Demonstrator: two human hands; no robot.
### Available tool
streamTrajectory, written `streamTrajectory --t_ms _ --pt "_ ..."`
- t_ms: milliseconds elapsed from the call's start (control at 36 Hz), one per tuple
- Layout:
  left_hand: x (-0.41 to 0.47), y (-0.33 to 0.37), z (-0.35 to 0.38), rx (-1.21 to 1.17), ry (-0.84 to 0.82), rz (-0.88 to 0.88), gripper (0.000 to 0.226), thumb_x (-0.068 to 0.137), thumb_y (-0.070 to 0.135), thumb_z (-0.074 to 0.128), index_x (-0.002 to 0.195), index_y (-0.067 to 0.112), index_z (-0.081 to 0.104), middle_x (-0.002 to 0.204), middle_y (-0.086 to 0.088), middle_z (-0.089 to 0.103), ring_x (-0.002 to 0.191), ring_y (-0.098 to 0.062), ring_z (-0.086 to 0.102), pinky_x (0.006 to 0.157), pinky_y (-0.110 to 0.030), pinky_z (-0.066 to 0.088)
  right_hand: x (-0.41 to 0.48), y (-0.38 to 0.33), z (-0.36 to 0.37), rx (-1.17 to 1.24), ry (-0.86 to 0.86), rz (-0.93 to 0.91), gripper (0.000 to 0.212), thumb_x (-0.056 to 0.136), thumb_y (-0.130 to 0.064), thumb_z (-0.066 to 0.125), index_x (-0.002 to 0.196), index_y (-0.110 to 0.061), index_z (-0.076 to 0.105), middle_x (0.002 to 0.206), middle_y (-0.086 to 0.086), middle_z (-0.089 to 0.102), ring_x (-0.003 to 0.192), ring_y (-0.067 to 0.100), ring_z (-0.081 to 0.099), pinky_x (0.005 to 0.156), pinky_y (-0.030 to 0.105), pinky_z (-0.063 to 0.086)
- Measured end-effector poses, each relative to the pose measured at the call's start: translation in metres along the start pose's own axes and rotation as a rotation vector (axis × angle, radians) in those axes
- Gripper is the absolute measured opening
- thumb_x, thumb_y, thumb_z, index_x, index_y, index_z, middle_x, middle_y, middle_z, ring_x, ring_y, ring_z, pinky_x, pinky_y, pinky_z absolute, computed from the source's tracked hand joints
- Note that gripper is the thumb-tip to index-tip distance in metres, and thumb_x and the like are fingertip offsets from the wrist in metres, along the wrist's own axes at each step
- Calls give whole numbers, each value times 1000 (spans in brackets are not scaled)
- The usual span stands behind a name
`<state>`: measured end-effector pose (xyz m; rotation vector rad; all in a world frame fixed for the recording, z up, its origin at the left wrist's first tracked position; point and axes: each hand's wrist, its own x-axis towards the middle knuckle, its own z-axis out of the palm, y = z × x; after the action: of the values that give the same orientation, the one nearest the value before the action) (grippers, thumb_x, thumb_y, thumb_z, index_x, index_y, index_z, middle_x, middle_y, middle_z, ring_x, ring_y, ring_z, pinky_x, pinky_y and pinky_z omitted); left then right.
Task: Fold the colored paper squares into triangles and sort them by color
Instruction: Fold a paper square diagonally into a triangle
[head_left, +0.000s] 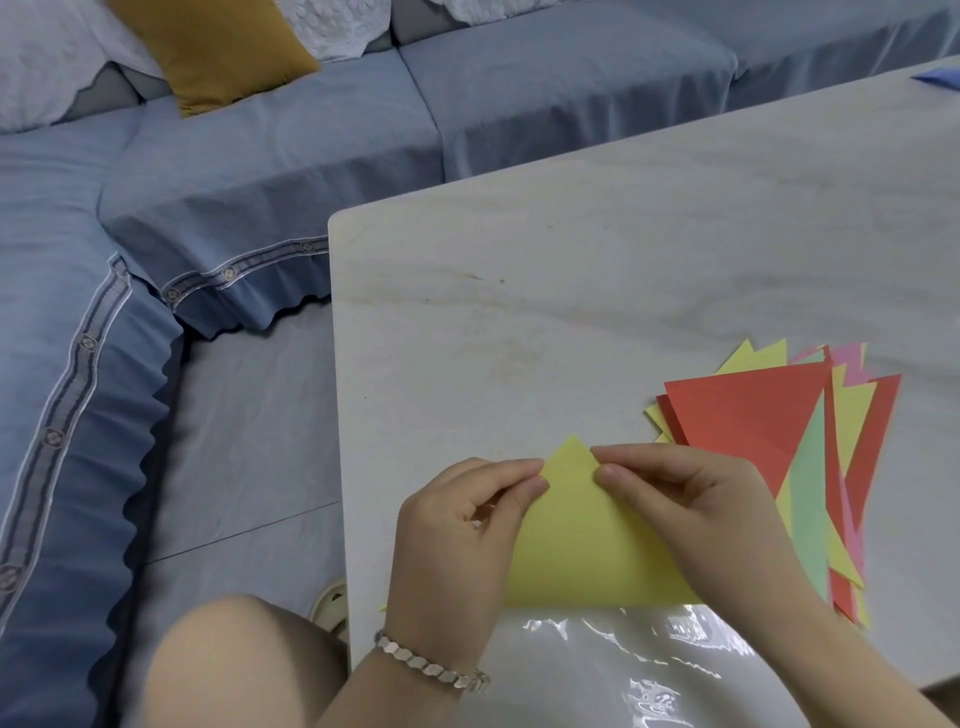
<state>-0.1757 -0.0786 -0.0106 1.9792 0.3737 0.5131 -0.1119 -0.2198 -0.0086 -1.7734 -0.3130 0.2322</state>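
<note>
While the fold is in hand: notes run largest to smallest.
Table (649, 249): pale marble top; carries all the paper at its near right.
Mixed pile (753, 415): red, green, yellow, pink sheets fanned at right, unsorted, within reach.
Yellow paper (582, 551): near edge, between the hands, apex pointing far; probably corners being matched before creasing.
Left hand (457, 530): fingers pinch the left side of the apex.
Right hand (691, 499): fingers pinch the right side, keeping the edges aligned.
</note>
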Motion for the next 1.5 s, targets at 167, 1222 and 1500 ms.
streamTrajectory --t_ms 167,1222,1500 --pt "-1 2 -2 -9 -86 -131 38 72 8 75 76 44 64 72 27 67 67 7 61 64 -3 42 3 4 -3 -144 -75 -79 24 77 -10 71 71 -33 71 75 -28 68 75 -10 61 69 0 38" --pt "38 -95 5 285 148 -414 7 81 9 67 80 12 73 72 8 64 72 -10 59 63 -9 40 56 77 41 -1243 -297 -194 43 94 -29 30 110 -18 68 124 -8 61 126 20 49 97 33 41" --pt "38 -97 5 273 160 -425 7 82 10 66 81 12 73 67 13 60 71 -10 59 63 -17 43 109 72 42 -1270 -400 -102 43 102 -28 18 142 -17 32 153 -8 23 144 17 4 113 36 11"
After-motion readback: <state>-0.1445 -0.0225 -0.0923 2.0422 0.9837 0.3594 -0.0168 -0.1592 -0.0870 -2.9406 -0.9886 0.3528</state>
